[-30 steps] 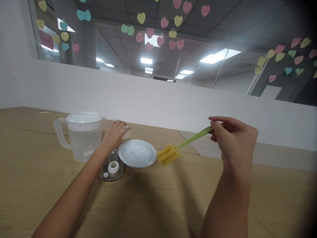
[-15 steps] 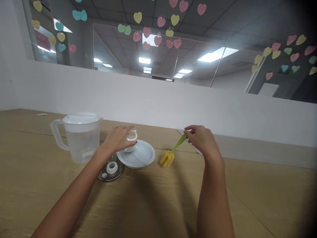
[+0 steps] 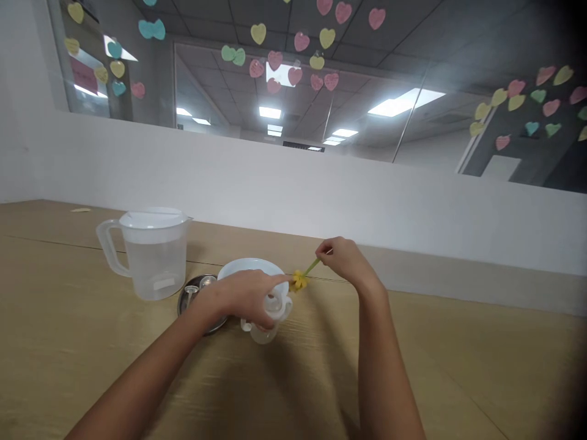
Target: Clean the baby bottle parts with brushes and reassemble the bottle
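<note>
My left hand [image 3: 245, 296] is closed around a small clear bottle with white handles [image 3: 274, 308], held in front of the white plate [image 3: 251, 264]. In my right hand [image 3: 339, 256], the fingertips pinch the green handle of a yellow sponge brush [image 3: 299, 280]. The brush's yellow head points down and left, close beside my left fingertips and the bottle's upper part; whether they touch is unclear. Left of the plate, partly behind my left forearm, lies a round metal tray [image 3: 183, 300] with small white and clear parts on it.
A large translucent pitcher [image 3: 156, 260] with a lid and a handle stands at the left on the wooden table [image 3: 284, 391]. Behind the table runs a white wall [image 3: 275, 189], below a window with heart-shaped notes.
My left hand has moved right and toward me with the bottle, away from over the plate. My right hand has moved left with the brush, whose head has turned and come near the bottle.
</note>
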`<state>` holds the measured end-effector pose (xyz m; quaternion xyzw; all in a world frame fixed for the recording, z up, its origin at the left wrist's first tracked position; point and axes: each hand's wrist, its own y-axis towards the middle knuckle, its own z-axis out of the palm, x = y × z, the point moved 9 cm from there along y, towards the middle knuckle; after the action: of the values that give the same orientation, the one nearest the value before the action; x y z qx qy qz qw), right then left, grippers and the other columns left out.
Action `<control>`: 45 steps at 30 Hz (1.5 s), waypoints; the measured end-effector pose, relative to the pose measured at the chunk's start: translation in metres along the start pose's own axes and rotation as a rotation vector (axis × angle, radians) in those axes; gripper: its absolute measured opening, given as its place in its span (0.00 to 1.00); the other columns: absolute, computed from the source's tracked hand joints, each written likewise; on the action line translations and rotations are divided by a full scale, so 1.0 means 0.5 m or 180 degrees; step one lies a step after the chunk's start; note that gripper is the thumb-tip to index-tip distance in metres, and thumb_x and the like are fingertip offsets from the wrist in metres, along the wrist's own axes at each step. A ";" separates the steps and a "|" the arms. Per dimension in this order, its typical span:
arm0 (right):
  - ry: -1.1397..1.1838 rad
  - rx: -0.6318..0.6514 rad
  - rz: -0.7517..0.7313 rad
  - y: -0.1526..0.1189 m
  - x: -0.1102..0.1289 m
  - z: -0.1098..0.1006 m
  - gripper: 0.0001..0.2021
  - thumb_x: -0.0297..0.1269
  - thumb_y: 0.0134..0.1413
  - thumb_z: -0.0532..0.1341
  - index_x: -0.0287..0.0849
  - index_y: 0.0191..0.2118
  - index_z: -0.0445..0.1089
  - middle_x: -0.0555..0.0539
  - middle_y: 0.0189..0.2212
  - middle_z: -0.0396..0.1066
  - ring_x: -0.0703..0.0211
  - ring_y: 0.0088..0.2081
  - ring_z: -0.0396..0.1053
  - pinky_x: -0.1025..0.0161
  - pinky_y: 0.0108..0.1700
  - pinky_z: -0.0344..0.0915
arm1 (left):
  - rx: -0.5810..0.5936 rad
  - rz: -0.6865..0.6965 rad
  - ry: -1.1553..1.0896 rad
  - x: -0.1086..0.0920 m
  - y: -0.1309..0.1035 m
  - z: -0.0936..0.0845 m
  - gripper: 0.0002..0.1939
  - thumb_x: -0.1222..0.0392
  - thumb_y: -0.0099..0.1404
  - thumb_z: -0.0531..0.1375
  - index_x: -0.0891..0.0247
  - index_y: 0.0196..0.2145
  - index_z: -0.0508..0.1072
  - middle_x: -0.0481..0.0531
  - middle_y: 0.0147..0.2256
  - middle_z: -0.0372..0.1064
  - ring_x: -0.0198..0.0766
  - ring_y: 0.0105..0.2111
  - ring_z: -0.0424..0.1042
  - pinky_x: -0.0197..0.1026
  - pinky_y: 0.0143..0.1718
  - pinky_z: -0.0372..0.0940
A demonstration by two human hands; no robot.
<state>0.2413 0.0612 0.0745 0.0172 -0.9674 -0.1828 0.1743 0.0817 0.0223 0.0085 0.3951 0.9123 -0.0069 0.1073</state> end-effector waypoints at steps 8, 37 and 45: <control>0.0233 0.1236 0.0014 -0.007 0.015 0.101 0.09 0.22 0.44 0.58 0.36 0.35 0.65 0.46 0.27 0.70 0.65 0.23 0.68 0.70 0.22 0.62 | 0.0636 0.0235 0.0201 -0.030 0.007 0.059 0.38 0.57 0.47 0.63 0.54 0.57 0.60 0.52 0.44 0.70 0.47 0.44 0.69 0.43 0.41 0.64; -0.0062 0.2646 0.0333 -0.011 -0.007 0.274 0.12 0.28 0.36 0.68 0.34 0.30 0.66 0.52 0.16 0.65 0.60 0.21 0.67 0.61 0.24 0.70 | 0.0142 -0.1660 0.0287 0.218 -0.035 -0.021 0.34 0.55 0.50 0.64 0.58 0.55 0.64 0.55 0.50 0.68 0.45 0.48 0.68 0.40 0.46 0.63; 0.0105 0.2594 0.0354 -0.010 -0.004 0.271 0.13 0.31 0.36 0.69 0.35 0.29 0.66 0.51 0.15 0.65 0.59 0.20 0.67 0.61 0.23 0.70 | 0.0518 -0.2303 0.0280 0.359 -0.054 0.020 0.28 0.62 0.45 0.66 0.66 0.47 0.72 0.61 0.47 0.70 0.48 0.45 0.71 0.41 0.42 0.65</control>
<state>0.1966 0.1038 -0.0465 0.0355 -0.9572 0.2252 0.1782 -0.0554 0.1320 -0.0393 0.0543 0.9932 -0.0999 0.0268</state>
